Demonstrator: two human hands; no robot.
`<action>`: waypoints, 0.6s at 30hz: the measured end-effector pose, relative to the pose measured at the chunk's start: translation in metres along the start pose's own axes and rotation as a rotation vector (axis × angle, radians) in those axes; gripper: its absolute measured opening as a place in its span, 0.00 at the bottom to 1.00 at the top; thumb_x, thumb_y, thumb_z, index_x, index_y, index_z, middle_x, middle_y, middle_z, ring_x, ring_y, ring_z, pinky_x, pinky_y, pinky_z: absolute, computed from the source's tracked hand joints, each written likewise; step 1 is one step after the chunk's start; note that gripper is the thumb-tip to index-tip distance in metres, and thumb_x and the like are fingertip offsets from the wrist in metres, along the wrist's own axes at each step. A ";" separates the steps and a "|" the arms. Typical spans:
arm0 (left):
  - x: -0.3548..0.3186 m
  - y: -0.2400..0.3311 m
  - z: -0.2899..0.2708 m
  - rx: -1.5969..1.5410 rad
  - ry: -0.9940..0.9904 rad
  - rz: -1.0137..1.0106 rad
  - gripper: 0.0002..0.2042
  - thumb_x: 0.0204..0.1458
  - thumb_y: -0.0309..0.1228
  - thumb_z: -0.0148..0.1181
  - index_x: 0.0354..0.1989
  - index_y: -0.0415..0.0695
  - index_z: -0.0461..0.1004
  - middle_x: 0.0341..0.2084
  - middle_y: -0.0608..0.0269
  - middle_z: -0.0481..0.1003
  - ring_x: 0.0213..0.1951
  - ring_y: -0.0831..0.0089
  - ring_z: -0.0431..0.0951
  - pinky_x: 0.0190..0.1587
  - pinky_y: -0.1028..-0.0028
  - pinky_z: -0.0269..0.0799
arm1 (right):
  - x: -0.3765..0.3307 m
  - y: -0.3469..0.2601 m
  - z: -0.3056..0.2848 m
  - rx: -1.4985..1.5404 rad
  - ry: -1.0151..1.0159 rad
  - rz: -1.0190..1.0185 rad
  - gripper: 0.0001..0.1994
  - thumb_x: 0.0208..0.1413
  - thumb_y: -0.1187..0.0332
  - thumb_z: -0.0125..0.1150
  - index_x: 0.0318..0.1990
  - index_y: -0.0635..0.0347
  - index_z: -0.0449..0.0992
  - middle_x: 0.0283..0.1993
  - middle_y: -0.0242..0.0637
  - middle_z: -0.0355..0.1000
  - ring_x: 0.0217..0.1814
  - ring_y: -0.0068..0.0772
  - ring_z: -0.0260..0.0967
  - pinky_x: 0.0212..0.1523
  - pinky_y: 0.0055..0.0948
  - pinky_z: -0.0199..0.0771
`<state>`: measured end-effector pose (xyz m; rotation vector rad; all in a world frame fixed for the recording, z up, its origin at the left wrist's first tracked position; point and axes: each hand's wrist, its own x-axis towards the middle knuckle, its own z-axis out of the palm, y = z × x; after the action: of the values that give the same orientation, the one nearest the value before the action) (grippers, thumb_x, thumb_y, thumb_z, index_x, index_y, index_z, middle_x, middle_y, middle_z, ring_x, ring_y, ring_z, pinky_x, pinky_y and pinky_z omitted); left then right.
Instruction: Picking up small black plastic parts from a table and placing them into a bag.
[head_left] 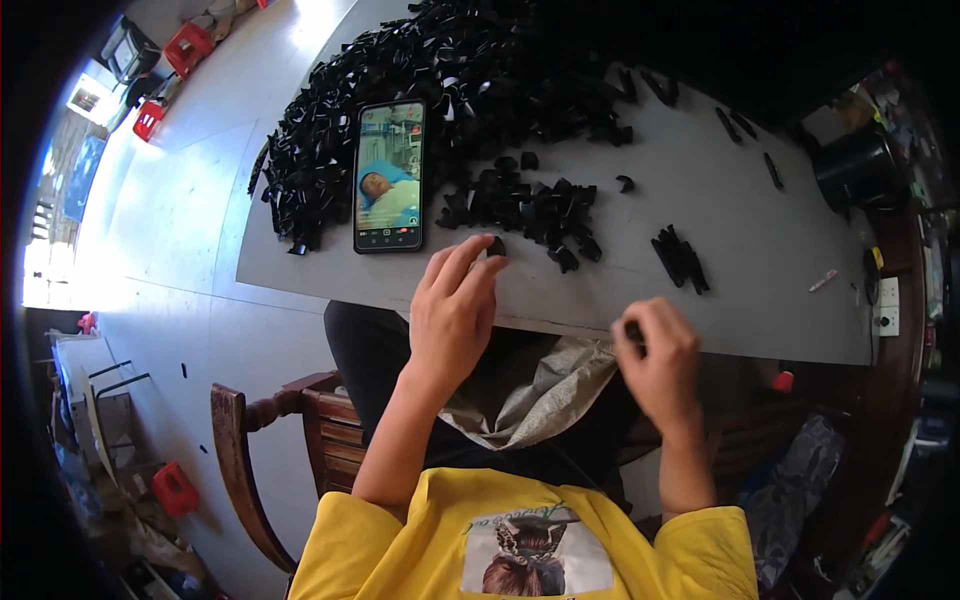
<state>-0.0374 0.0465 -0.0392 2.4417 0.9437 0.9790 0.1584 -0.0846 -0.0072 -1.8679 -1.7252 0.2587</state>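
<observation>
My left hand [452,305] reaches over the near edge of the grey table [740,230], its fingertips pinching a small black plastic piece [496,246]. My right hand [660,350] hovers just below the table edge over an open grey sack [545,400] in my lap, fingers closed around another small black piece [632,332]. A big heap of the same black pieces [450,80] covers the far half of the table, with a smaller cluster [540,210] just beyond my left hand. A small stack of pieces [680,260] lies to the right.
A phone [389,175] with a lit screen lies face up left of the cluster. A black pot [855,165] and a pen [823,281] sit at the table's right. A wooden chair [300,420] is under me; red stools [175,488] stand on the floor.
</observation>
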 end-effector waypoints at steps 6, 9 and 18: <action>0.009 -0.005 0.008 0.155 -0.155 0.113 0.14 0.41 0.22 0.55 0.40 0.40 0.73 0.45 0.58 0.71 0.47 0.61 0.71 0.47 0.68 0.70 | 0.020 0.051 -0.004 -0.387 0.243 0.293 0.09 0.52 0.70 0.62 0.41 0.58 0.74 0.36 0.44 0.76 0.38 0.50 0.74 0.36 0.40 0.73; 0.008 -0.002 0.005 0.140 -0.212 0.079 0.14 0.41 0.22 0.55 0.40 0.40 0.72 0.42 0.58 0.71 0.46 0.62 0.71 0.46 0.68 0.70 | 0.021 0.058 0.006 -0.402 0.217 0.295 0.10 0.54 0.67 0.61 0.43 0.57 0.73 0.33 0.44 0.76 0.34 0.51 0.74 0.34 0.41 0.73; -0.002 -0.002 -0.001 -0.063 -0.212 -0.022 0.11 0.44 0.18 0.57 0.37 0.40 0.73 0.38 0.57 0.72 0.41 0.57 0.73 0.43 0.65 0.72 | 0.026 0.043 0.022 -0.211 0.217 0.284 0.12 0.56 0.63 0.60 0.45 0.56 0.72 0.25 0.43 0.74 0.27 0.45 0.74 0.29 0.38 0.71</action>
<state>-0.0403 0.0466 -0.0402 2.4190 0.8513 0.7135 0.1874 -0.0537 -0.0419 -2.2057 -1.3849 -0.0199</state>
